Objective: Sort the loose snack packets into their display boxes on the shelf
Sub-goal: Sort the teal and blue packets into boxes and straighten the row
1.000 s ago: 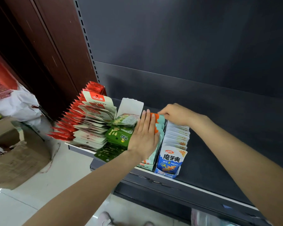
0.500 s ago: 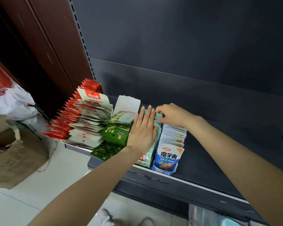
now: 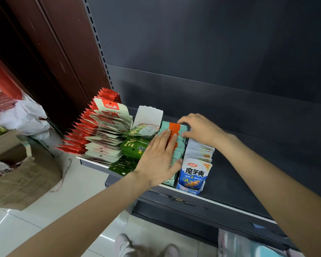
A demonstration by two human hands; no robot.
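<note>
Head view, left hand [image 3: 158, 160] flat on teal packets [image 3: 178, 145], right hand [image 3: 200, 129] behind

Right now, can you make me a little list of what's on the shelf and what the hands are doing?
left hand: flat, fingers straight, pressing on the teal packets
right hand: fingers curled at the far end of the teal row
blue packets: in a box just right of the teal row
green packets: left of the teal row
red packets: far left
shelf: dark, bare to the right
</note>
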